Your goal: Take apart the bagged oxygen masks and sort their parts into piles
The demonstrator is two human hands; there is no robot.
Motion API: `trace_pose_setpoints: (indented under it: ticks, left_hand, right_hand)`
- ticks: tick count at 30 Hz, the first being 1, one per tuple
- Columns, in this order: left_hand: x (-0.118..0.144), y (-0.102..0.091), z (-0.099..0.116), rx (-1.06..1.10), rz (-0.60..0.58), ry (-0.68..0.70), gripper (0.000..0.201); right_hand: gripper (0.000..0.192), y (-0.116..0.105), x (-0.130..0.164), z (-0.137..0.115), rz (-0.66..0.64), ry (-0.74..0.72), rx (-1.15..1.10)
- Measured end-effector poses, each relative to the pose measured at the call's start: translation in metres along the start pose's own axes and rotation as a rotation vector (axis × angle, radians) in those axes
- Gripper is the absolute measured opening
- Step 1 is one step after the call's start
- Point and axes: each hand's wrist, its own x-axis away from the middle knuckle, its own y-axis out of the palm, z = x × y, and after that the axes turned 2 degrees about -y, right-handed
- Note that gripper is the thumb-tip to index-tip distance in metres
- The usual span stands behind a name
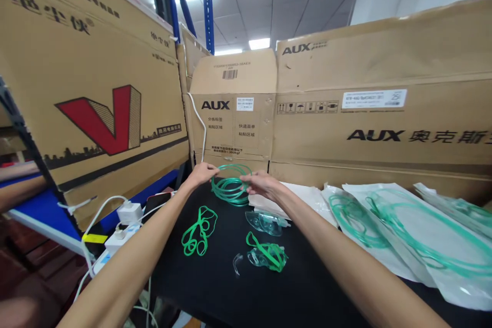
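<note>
A coil of green clear tubing [229, 195] is held between my two hands at the back of the black table. My left hand [203, 173] pinches its left side, and my right hand [260, 184] grips its right side. In front of the coil, toward the right, a clear plastic mask [265, 223] lies on the table. Closer to me is another clear mask with a green strap [271, 255] across it. Left of these sits a loose bunch of green elastic straps [200, 233]. A small clear bent piece [237, 264] rests between the straps and the nearer mask.
Several white-backed packets with green tubing [357, 218] lie along the right side. A power strip with white plugs [123, 236] and cables stands at the left. Cardboard boxes [234, 123] wall the back and left. Another person's arm [21, 184] shows at the far left.
</note>
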Motion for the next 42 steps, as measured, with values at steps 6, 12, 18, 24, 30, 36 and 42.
trace_pose_setpoints:
  ticks: [6,12,18,24,30,36,42]
  left_hand:
    - [-0.012,0.015,-0.004,-0.065,-0.041,-0.149,0.034]
    - [0.014,0.008,0.015,-0.164,0.011,-0.025,0.033]
    - [0.114,0.028,0.033,-0.161,-0.172,0.347,0.03]
    - [0.173,0.069,0.026,-0.13,-0.329,0.587,0.055]
    - [0.176,0.099,0.041,0.036,-0.327,0.658,0.028]
    - [0.191,0.123,0.058,0.251,-0.227,0.746,0.022]
    - [0.209,0.121,0.059,0.364,-0.25,0.85,0.023]
  right_hand:
    - [0.033,-0.006,-0.019,-0.006,0.144,-0.108,0.228]
    - [0.028,-0.037,0.049,0.0,0.158,-0.295,0.454]
    - [0.03,-0.017,0.144,0.053,0.023,-0.32,0.561]
    - [0.04,-0.015,0.186,0.084,0.035,-0.267,0.546]
    - [0.024,-0.022,0.203,0.095,0.11,-0.217,0.362]
    - [0.038,-0.036,0.214,0.105,0.216,-0.172,0.187]
    - [0.044,-0.053,0.228,0.096,0.528,-0.13,-0.173]
